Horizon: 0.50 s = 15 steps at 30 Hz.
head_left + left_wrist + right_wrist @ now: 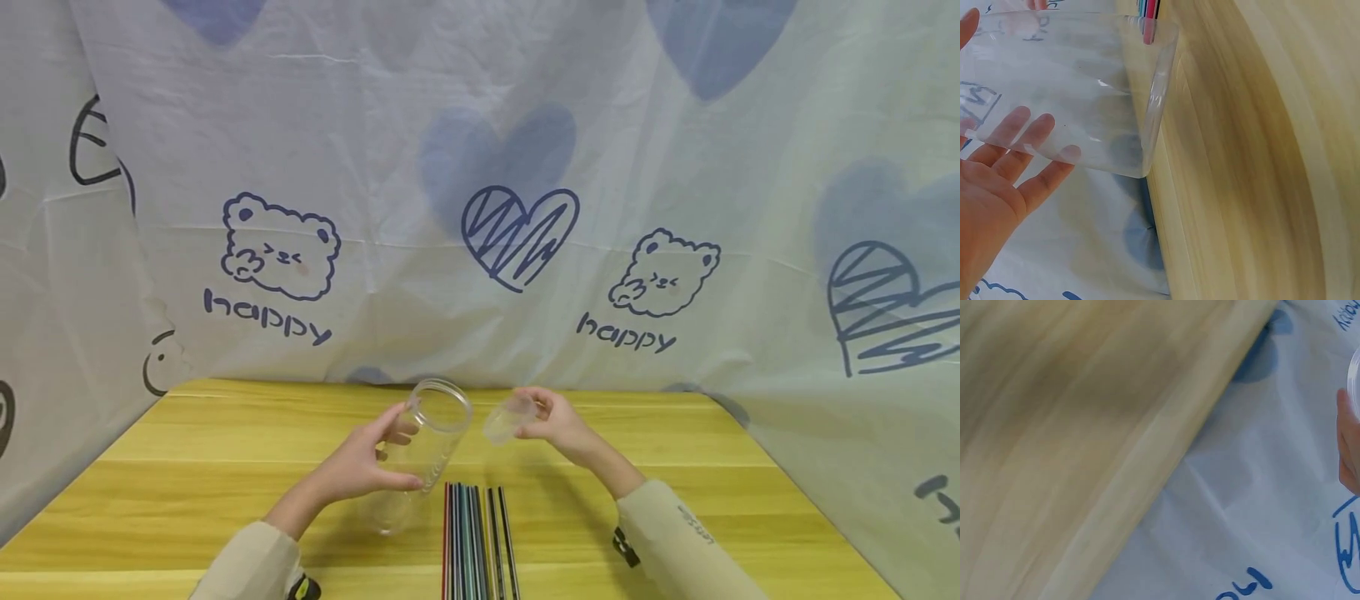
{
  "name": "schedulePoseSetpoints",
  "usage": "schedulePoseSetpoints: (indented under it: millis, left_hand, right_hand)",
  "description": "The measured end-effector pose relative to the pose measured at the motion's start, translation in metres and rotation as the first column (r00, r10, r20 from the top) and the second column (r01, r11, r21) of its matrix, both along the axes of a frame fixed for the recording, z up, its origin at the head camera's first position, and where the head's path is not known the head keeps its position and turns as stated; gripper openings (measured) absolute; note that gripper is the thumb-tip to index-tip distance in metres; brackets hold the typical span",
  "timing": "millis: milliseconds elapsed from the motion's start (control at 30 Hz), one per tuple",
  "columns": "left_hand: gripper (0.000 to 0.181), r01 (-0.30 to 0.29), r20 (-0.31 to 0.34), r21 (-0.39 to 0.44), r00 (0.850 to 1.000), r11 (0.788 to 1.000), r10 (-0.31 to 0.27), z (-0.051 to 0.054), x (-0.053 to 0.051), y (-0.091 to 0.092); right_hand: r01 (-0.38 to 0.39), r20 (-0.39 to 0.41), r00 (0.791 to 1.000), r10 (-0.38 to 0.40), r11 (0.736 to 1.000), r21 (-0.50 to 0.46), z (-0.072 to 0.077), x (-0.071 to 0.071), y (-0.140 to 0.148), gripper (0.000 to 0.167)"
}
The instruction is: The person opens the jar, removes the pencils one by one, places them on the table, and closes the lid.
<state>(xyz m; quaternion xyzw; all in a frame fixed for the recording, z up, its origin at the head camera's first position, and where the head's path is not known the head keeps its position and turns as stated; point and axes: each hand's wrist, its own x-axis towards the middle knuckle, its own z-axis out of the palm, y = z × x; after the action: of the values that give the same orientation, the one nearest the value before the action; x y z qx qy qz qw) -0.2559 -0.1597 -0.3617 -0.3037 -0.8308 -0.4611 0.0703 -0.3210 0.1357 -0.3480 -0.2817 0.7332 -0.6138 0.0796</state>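
Note:
My left hand [360, 462] grips a clear plastic jar [442, 454], thumb on one side and fingers on the other. The jar is tilted, its round mouth uncovered at the top, and nothing shows inside it. In the left wrist view, the fingers [1035, 140] show through the wall of the jar [1097, 94]. Between thumb and fingers, my right hand [555, 425] pinches a clear round lid [506, 419], slightly right of the jar's mouth and apart from it. A row of thin coloured sticks [468, 542] lies on the table below the hands.
The yellow wood-grain table [675, 500] reaches back to a hanging white cloth [397, 167] printed with hearts and bears. Two thin sticks [501, 542] lie slightly apart at the right of the row. The table's far edge [1166, 469] crosses the right wrist view.

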Motion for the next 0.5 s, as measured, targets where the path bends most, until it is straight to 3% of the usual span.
schedulePoseSetpoints:
  millis: [200, 500]
  left_hand:
    - [0.092, -0.016, -0.022, -0.032, 1.000, 0.999, 0.016, 0.000, 0.000, 0.003]
    - [0.093, -0.023, -0.039, -0.045, 0.999, 0.999, 0.021, 0.000, 0.001, 0.008]
  right_hand:
    - [-0.072, -0.106, 0.992, 0.067, 0.997, -0.041, 0.012, 0.006, -0.006, 0.063]
    - [-0.136, -0.163, 0.976, 0.141, 0.990, 0.043, 0.032, 0.021, -0.021, 0.068]
